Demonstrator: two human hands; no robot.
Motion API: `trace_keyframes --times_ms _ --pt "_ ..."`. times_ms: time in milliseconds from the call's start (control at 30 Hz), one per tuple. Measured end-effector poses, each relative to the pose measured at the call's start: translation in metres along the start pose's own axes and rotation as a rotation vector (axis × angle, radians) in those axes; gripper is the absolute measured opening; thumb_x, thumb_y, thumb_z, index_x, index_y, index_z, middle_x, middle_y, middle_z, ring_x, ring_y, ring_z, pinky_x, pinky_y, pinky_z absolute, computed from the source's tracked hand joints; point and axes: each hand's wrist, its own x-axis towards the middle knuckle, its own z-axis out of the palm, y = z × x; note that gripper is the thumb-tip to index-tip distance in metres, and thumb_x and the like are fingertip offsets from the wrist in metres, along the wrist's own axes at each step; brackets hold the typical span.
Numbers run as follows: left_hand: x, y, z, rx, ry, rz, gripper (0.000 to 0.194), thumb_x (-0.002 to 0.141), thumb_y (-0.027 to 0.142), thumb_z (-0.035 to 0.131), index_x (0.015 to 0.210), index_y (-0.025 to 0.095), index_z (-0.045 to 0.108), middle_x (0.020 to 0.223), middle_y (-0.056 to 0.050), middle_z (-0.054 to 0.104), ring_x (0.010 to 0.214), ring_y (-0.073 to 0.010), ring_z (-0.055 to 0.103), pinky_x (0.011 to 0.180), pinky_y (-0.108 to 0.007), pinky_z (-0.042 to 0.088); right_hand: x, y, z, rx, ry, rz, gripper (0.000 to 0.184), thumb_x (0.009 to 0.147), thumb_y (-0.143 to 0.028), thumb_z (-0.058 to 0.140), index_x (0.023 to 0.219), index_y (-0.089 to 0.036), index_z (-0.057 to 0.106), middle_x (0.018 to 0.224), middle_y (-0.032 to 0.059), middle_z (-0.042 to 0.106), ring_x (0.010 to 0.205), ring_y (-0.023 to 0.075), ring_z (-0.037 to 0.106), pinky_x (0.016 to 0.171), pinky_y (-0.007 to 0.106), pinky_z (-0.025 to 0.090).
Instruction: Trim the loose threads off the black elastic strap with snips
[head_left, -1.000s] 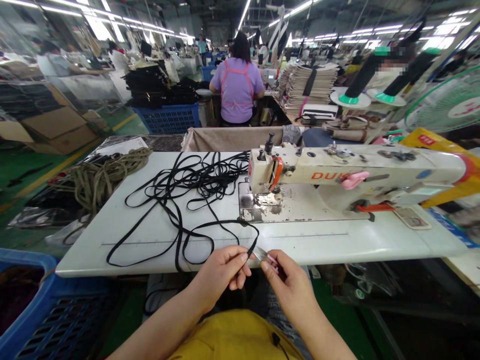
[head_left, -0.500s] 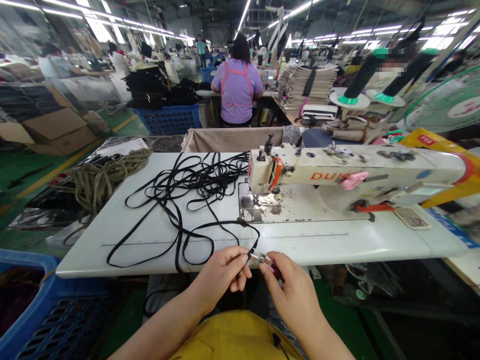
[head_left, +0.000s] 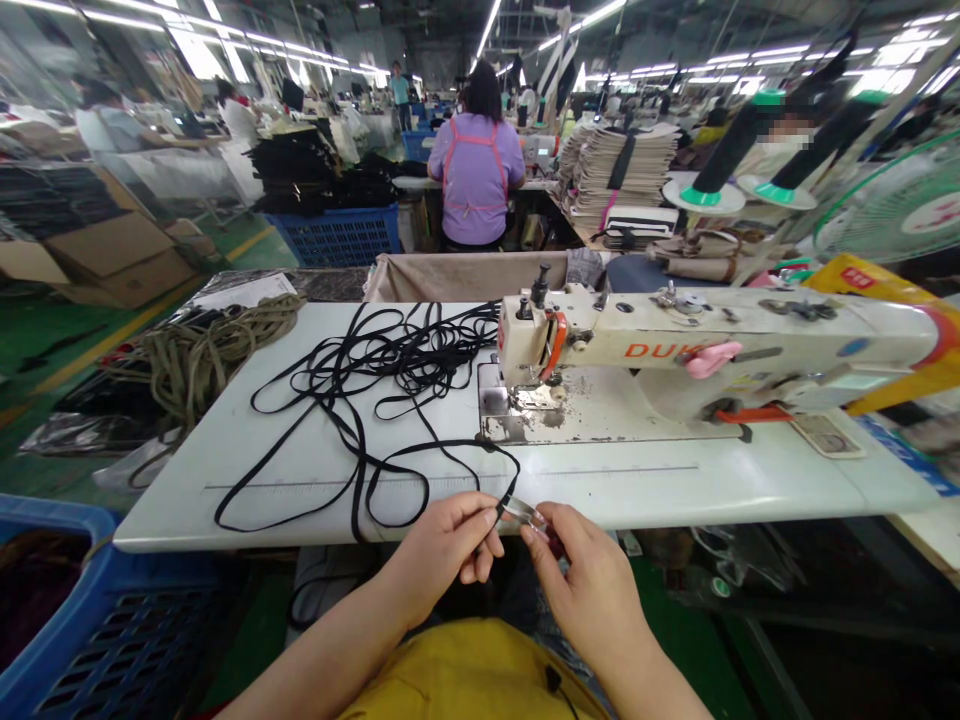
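Note:
My left hand [head_left: 456,540] is closed at the front edge of the white sewing table [head_left: 615,498], thumb and fingers pinching a narrow black strap [head_left: 358,440]. From there the strap loops back into a loose tangle across the tabletop. Facing it, my right hand [head_left: 585,565] is wrapped round a small pair of thread snips [head_left: 525,512]. Their metal blades point left and meet the strap just beside my left fingertips. My fingers cover most of the snips' handle, and the strap's end is hard to make out.
A sewing machine [head_left: 697,340] stands behind and right of my hands. Olive straps [head_left: 199,355] lie in a heap left of the table. A blue basket [head_left: 105,590] sits at lower left. Ahead, a person in a purple top [head_left: 482,170] sits facing away.
Both hands stay almost in place. The snips' blades look closer together at the strap, and the view has shifted very slightly.

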Motion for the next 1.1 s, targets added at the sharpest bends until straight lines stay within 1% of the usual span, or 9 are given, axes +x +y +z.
trace_keyframes --times_ms 100,333,533,633,733,800,867,1000,1100 --pt "0.000 -0.001 0.000 0.007 -0.004 -0.005 0.037 0.093 0.048 0.057 0.079 0.014 0.061 0.070 -0.003 0.062 0.045 -0.0051 0.045 0.041 -0.017 0.028 0.000 0.000 0.000 -0.001 0.005 -0.010 0.017 0.103 -0.033 0.048 0.105 -0.022 0.061 0.086 0.0039 0.070 0.077 0.0224 0.066 0.067 0.031 0.046" --pt "0.000 -0.002 0.000 -0.009 -0.011 -0.009 0.037 0.094 0.049 0.057 0.088 0.013 0.062 0.069 -0.002 0.062 0.044 -0.0054 0.045 0.041 -0.018 0.025 0.000 -0.002 -0.001 -0.002 -0.018 0.013 0.018 0.103 -0.034 0.047 0.103 -0.021 0.061 0.086 0.0060 0.070 0.078 0.0233 0.067 0.068 0.032 0.046" --pt "-0.001 -0.003 -0.001 -0.005 -0.036 -0.029 0.036 0.094 0.050 0.057 0.089 0.014 0.061 0.068 -0.001 0.061 0.043 -0.0051 0.043 0.041 -0.018 0.023 0.000 -0.003 -0.001 0.090 -0.032 0.065 0.020 0.101 -0.036 0.049 0.102 -0.022 0.063 0.086 0.0066 0.070 0.079 0.0237 0.064 0.067 0.031 0.044" --pt "-0.002 0.000 0.000 -0.030 -0.034 -0.065 0.036 0.092 0.051 0.058 0.086 0.015 0.059 0.067 0.000 0.061 0.041 -0.0045 0.041 0.040 -0.018 0.020 0.001 -0.002 0.001 0.294 -0.095 0.181 0.023 0.099 -0.042 0.053 0.095 -0.022 0.064 0.080 0.0033 0.066 0.072 0.0210 0.060 0.064 0.029 0.042" --pt "-0.002 0.002 0.001 -0.057 -0.037 -0.085 0.037 0.090 0.052 0.060 0.088 0.015 0.060 0.066 0.000 0.061 0.041 -0.0051 0.041 0.040 -0.018 0.018 0.004 -0.001 0.005 0.624 -0.179 0.316 0.035 0.094 -0.053 0.057 0.083 -0.021 0.063 0.069 -0.0015 0.053 0.065 0.0170 0.050 0.059 0.026 0.038" --pt "-0.002 0.002 0.002 -0.052 -0.052 -0.077 0.038 0.089 0.053 0.060 0.092 0.015 0.061 0.066 0.000 0.062 0.041 -0.0053 0.042 0.039 -0.018 0.018 0.005 -0.001 0.007 0.825 -0.203 0.397 0.040 0.092 -0.058 0.058 0.082 -0.020 0.061 0.065 -0.0038 0.045 0.061 0.0150 0.043 0.057 0.026 0.034" --pt "-0.002 0.002 0.002 -0.018 -0.062 -0.072 0.040 0.090 0.054 0.059 0.096 0.015 0.062 0.066 0.000 0.062 0.040 -0.0053 0.042 0.040 -0.018 0.019 0.005 -0.001 0.008 0.923 -0.198 0.440 0.041 0.091 -0.060 0.059 0.084 -0.020 0.061 0.065 -0.0046 0.042 0.060 0.0144 0.039 0.057 0.025 0.032" --pt "-0.002 0.000 0.003 0.057 -0.079 -0.030 0.042 0.090 0.054 0.058 0.101 0.014 0.061 0.066 0.000 0.062 0.040 -0.0060 0.044 0.041 -0.019 0.025 0.006 0.001 0.009 0.809 -0.143 0.404 0.042 0.088 -0.060 0.064 0.079 -0.020 0.058 0.069 -0.0035 0.043 0.067 0.0157 0.041 0.061 0.026 0.034" --pt "-0.001 -0.002 0.003 0.068 -0.077 0.020 0.041 0.089 0.051 0.061 0.106 0.014 0.058 0.067 0.001 0.063 0.040 -0.0058 0.044 0.042 -0.019 0.029 0.007 0.003 0.010 0.770 -0.095 0.412 0.042 0.087 -0.061 0.065 0.079 -0.021 0.055 0.069 -0.0044 0.041 0.066 0.0154 0.040 0.061 0.026 0.036"
